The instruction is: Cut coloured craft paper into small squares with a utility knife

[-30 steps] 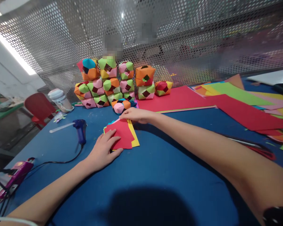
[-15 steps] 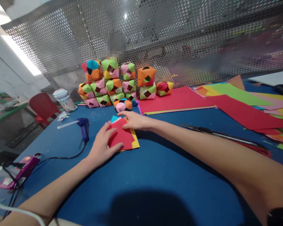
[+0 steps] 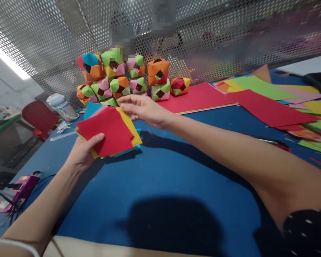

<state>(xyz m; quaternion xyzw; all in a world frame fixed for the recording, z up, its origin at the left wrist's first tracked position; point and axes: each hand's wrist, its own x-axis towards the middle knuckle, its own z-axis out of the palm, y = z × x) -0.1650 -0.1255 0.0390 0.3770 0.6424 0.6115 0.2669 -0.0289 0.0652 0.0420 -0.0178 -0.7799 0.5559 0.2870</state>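
My left hand (image 3: 82, 151) grips a stack of coloured paper squares (image 3: 107, 130), its thumb lying on the red top sheet. Yellow, blue and green edges fan out from under the red one. The stack is raised and tilted above the table. Beside its upper right edge is my right hand (image 3: 146, 109), fingers stretched out and apart; whether the fingertips touch the paper I cannot tell. Below the stack, some blue paper (image 3: 130, 151) shows on the table.
Folded paper cubes (image 3: 120, 85) stand piled at the back against a perforated metal screen (image 3: 203, 46). Large red sheets (image 3: 198, 98) lie behind my right hand, with loose coloured paper (image 3: 273, 89) at the right. A bottle (image 3: 61, 107) and a purple power strip (image 3: 18, 192) are on the left.
The paper stack has come up off the table in my left hand and moved left. My right hand has lifted off the top sheet to the stack's edge. The view has shifted.
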